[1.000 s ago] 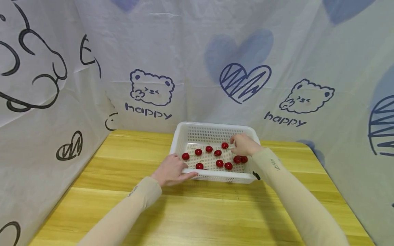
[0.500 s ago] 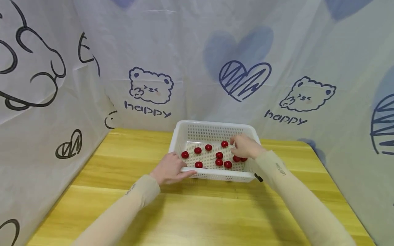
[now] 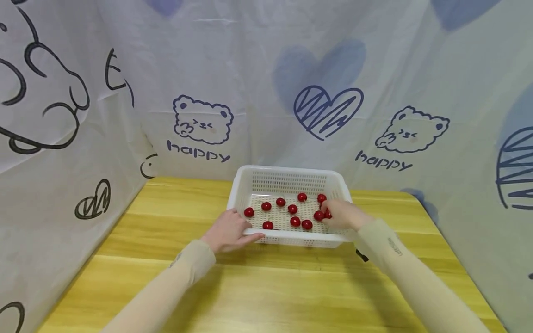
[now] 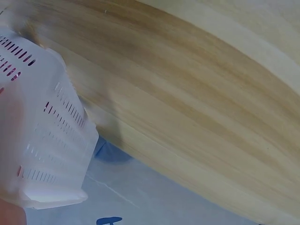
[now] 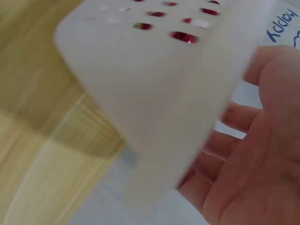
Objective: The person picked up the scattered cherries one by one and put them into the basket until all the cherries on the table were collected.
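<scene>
A white slotted plastic basket (image 3: 291,238) stands on the wooden table against the back cloth. Several red cherries (image 3: 293,209) lie scattered on its floor. My left hand (image 3: 228,231) grips the basket's near left corner, thumb laid along the front rim. My right hand (image 3: 343,215) reaches over the right wall, its fingertips down among the cherries at that end. One cherry (image 3: 328,214) is right at those fingertips, partly covered; whether it is pinched I cannot tell. In the right wrist view, the blurred basket wall (image 5: 140,84) hides the tips of the bent fingers (image 5: 239,116).
The yellow wood-grain table (image 3: 266,286) extends in front of the basket and to both sides. White cloth (image 3: 266,69) printed with hearts and bears hangs behind and at the sides. A small black piece (image 3: 362,255) shows beneath the right cuff.
My right hand has moved toward me and slightly right inside the basket, uncovering a cherry near the back right. One middle cherry shifted a little. My left hand keeps its place.
</scene>
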The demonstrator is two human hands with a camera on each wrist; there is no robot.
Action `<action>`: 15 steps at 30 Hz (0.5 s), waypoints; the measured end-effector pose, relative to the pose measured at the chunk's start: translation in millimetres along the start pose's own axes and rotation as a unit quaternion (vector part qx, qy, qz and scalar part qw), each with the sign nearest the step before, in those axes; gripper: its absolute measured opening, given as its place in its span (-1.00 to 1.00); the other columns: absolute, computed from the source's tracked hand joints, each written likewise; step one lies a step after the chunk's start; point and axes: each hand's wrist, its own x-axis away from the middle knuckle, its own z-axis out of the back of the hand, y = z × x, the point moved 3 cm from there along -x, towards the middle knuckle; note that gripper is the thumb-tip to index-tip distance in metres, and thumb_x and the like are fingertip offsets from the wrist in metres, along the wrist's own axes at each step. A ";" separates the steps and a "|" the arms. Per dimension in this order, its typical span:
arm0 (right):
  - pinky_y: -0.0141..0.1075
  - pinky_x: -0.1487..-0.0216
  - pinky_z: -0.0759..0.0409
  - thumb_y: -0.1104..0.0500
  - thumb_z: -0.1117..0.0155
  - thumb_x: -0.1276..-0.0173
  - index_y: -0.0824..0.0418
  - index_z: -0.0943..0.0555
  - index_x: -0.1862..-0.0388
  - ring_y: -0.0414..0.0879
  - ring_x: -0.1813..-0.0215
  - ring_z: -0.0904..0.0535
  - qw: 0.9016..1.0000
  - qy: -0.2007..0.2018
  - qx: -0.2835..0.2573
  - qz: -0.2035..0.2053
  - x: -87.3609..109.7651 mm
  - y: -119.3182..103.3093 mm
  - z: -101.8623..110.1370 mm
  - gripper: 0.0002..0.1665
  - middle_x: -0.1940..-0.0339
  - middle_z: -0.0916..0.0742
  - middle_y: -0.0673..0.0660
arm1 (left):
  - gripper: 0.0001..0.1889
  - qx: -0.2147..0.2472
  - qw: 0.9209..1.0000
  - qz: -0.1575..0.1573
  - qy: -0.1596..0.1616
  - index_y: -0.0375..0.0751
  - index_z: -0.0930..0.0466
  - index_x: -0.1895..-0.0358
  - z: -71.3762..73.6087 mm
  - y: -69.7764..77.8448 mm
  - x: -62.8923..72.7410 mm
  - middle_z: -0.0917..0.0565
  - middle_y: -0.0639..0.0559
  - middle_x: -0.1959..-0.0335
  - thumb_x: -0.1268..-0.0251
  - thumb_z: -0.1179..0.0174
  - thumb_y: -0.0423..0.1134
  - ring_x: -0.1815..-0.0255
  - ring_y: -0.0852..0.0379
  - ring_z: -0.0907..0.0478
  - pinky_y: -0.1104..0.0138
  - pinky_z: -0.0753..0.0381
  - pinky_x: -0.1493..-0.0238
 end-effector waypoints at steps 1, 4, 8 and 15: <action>-0.06 -0.06 -0.66 0.18 -0.33 -0.36 0.31 -0.60 -0.06 0.00 0.08 -0.67 1.000 0.004 -0.001 -0.002 2.1 1.2 -1.7 -0.65 0.05 -0.75 0.23 | -0.43 0.001 1.000 -0.001 -0.003 0.04 -0.59 0.71 0.2 0.6 0.1 -0.51 0.25 0.78 -0.39 -0.08 0.30 0.64 0.30 -0.24 0.30 -0.48 0.27; 0.00 -0.09 -0.67 0.20 -0.32 -0.36 0.31 -0.60 -0.08 0.06 0.02 -0.69 1.000 0.019 -0.006 -0.001 8.0 3.4 -4.8 -0.65 -0.03 -0.75 0.28 | -0.44 0.002 1.000 -0.003 -0.011 0.03 -0.61 0.67 2.0 2.2 1.0 -0.56 0.24 0.73 -0.41 -0.06 0.30 0.59 0.28 -0.32 0.27 -0.52 0.21; 0.00 -0.09 -0.66 0.22 -0.31 -0.34 0.35 -0.60 -0.09 0.09 0.00 -0.69 0.999 0.039 -0.013 0.024 15.7 2.3 -7.3 -0.62 -0.04 -0.74 0.30 | -0.45 0.005 1.000 0.002 -0.023 0.01 -0.69 0.56 3.8 1.0 5.6 -0.62 0.22 0.63 -0.43 -0.03 0.30 0.50 0.23 -0.40 0.23 -0.54 0.15; -0.12 0.06 -0.67 0.29 -0.29 -0.32 0.38 -0.63 -0.03 0.02 0.14 -0.68 0.989 0.102 -0.034 0.102 32.2 3.6 -9.6 -0.68 0.11 -0.76 0.26 | -0.52 0.045 0.997 0.014 -0.054 0.02 -0.74 0.40 8.9 1.9 11.2 -0.71 0.22 0.51 -0.45 -0.03 0.26 0.39 0.22 -0.50 0.23 -0.55 0.15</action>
